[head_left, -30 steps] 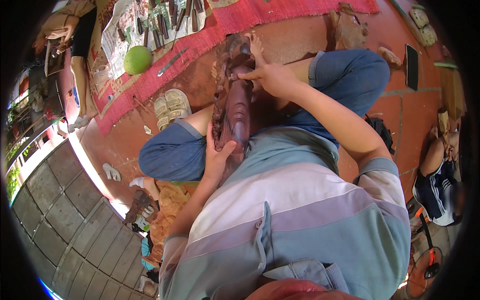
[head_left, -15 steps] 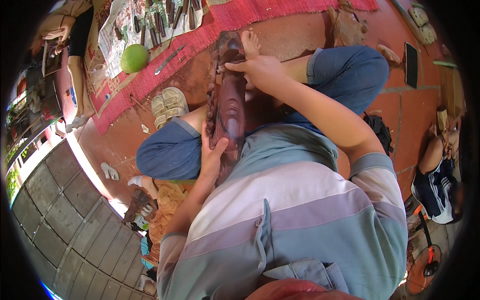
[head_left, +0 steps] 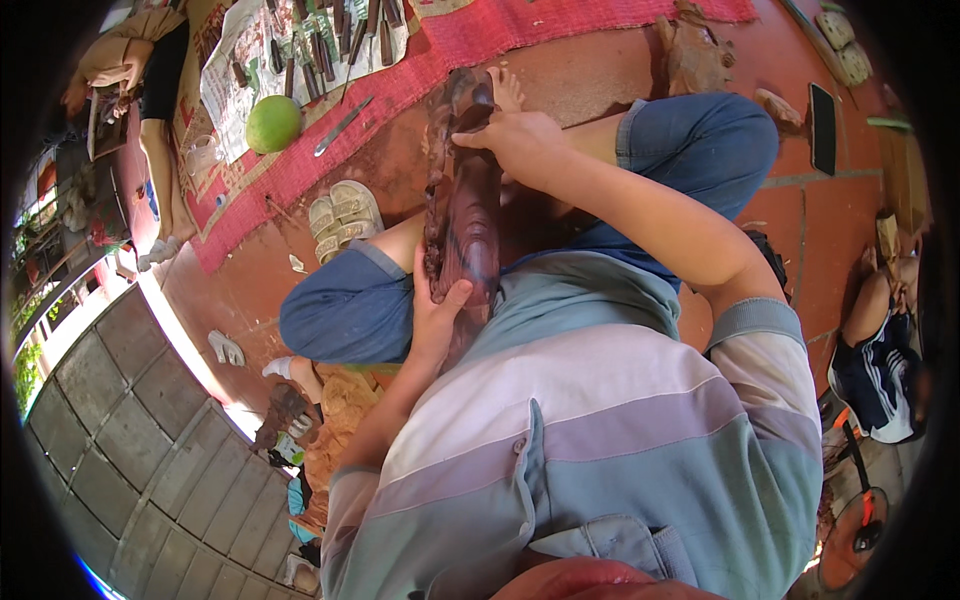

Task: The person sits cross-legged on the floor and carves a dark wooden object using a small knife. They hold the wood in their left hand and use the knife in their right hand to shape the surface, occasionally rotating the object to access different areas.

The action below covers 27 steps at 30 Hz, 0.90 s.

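While our left hand (head_left: pixel 435 310) clamps the near half of the long, dark reddish-brown carved wood piece (head_left: pixel 473 220), thumb on top and fingers along its left side, our right hand (head_left: pixel 525 143) bears on its far end, index finger out. Can't tell if the right pinches anything small. Hands well apart, both on the wood. Piece lies lengthwise between our knees in blue denim trousers (head_left: pixel 700 150), near end at our striped blue-grey shirt (head_left: pixel 600 420).

Handling, our judgement: dense, so heavy for its bulk; fully stiff; smooth glossy top probably slips under dry fingers. Knobbly left edge looks the fragile part, chips if squeezed. Best hold: thick rounded body, 1 hand near each end, load off that edge.

Containers: beyond the piece, far left, 1 clear plastic cup-like vessel (head_left: pixel 203 155); can't make out contents. Dark-handled slim tools (head_left: pixel 320 55) sit loose, no tray, on a printed paper sheet (head_left: pixel 222 98), also beyond and left of it. Nearer the piece: round green fruit (head_left: pixel 273 124) and flat grey metal blade (head_left: pixel 342 127).
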Each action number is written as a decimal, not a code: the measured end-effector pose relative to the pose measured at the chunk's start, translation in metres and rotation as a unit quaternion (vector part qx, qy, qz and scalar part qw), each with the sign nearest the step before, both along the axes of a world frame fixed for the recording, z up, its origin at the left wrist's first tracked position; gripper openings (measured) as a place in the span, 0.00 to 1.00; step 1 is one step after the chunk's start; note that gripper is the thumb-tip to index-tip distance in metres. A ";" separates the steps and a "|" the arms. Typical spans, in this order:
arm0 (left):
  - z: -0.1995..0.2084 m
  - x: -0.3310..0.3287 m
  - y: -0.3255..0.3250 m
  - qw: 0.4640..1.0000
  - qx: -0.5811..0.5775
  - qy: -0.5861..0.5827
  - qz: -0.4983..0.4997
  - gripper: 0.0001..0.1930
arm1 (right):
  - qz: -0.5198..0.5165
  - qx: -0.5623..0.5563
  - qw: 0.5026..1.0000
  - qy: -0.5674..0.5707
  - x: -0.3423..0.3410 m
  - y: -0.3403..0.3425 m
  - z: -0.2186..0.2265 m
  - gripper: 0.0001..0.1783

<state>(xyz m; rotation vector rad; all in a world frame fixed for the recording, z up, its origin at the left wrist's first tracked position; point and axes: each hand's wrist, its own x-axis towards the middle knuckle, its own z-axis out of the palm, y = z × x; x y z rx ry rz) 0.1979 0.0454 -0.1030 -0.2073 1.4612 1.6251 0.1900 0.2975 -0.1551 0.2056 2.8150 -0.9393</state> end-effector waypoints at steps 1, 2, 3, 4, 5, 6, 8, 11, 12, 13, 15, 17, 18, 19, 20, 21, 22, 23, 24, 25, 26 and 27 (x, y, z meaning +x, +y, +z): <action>-0.002 0.000 -0.002 1.000 0.001 0.005 -0.005 0.48 | 0.007 -0.036 0.999 -0.015 0.004 0.003 0.003 0.26; -0.003 0.001 -0.003 1.000 0.002 0.009 -0.010 0.48 | 0.013 -0.073 0.997 -0.031 0.006 0.005 0.006 0.26; -0.004 -0.001 -0.003 1.000 0.002 0.015 -0.013 0.48 | 0.027 -0.046 0.998 -0.035 0.004 0.006 0.009 0.25; -0.005 -0.002 -0.002 1.000 0.001 0.019 -0.017 0.48 | 0.040 -0.021 0.998 -0.040 0.003 0.007 0.013 0.25; -0.005 -0.002 -0.002 1.000 -0.001 0.023 -0.020 0.48 | 0.054 0.005 0.997 -0.046 0.003 0.006 0.014 0.25; -0.006 -0.001 -0.004 0.999 -0.005 0.023 -0.023 0.48 | 0.041 0.007 0.998 -0.038 0.000 0.001 0.012 0.25; -0.008 -0.005 -0.006 0.999 -0.008 0.034 -0.027 0.49 | 0.018 0.016 1.000 -0.012 -0.011 -0.005 0.004 0.26; -0.012 -0.006 -0.010 0.999 -0.003 0.044 -0.025 0.49 | 0.010 -0.017 1.000 0.012 -0.005 -0.007 -0.010 0.27; -0.015 -0.003 -0.012 0.998 -0.011 0.050 -0.034 0.48 | -0.010 -0.019 0.999 0.045 0.003 -0.007 -0.016 0.27; -0.016 -0.003 -0.012 0.998 -0.006 0.053 -0.038 0.48 | -0.031 -0.021 0.997 0.074 0.015 -0.007 -0.018 0.27; -0.015 -0.005 -0.009 0.997 0.004 0.058 -0.047 0.48 | -0.040 -0.022 0.996 0.074 0.019 -0.005 -0.023 0.28; -0.005 -0.003 -0.002 1.000 0.000 0.014 -0.004 0.49 | -0.013 -0.020 1.000 0.015 0.010 0.004 -0.016 0.29; -0.003 -0.001 -0.002 1.000 -0.005 0.004 0.004 0.49 | -0.037 -0.019 0.996 0.079 0.012 -0.004 -0.027 0.30; 0.000 -0.004 -0.001 1.000 -0.011 -0.003 0.008 0.49 | -0.054 -0.018 0.992 0.110 0.013 -0.009 -0.032 0.30; -0.003 -0.005 -0.004 1.000 -0.014 0.019 -0.013 0.49 | -0.071 -0.016 0.987 0.140 0.017 -0.014 -0.034 0.30; -0.011 -0.005 -0.009 0.998 -0.018 0.041 -0.034 0.49 | -0.081 -0.031 0.986 0.145 0.022 -0.013 -0.036 0.29; -0.012 -0.005 -0.008 0.996 -0.020 0.061 -0.055 0.49 | -0.090 -0.044 0.984 0.149 0.026 -0.013 -0.036 0.28; -0.012 -0.005 -0.008 0.998 -0.009 0.049 -0.040 0.49 | -0.098 -0.058 0.981 0.155 0.029 -0.012 -0.036 0.27; -0.009 -0.005 -0.006 0.999 0.001 0.037 -0.025 0.49 | -0.101 -0.092 0.981 0.139 0.030 -0.010 -0.035 0.27; -0.007 -0.004 -0.002 1.000 0.013 0.025 -0.010 0.50 | -0.105 -0.097 0.981 0.131 0.030 -0.007 -0.034 0.26; -0.009 -0.003 -0.004 1.000 0.005 0.029 -0.008 0.50 | -0.110 -0.101 0.981 0.122 0.032 -0.005 -0.033 0.25; -0.008 -0.002 -0.003 1.000 0.003 0.021 -0.006 0.50 | -0.117 -0.079 0.982 0.122 0.029 -0.004 -0.034 0.25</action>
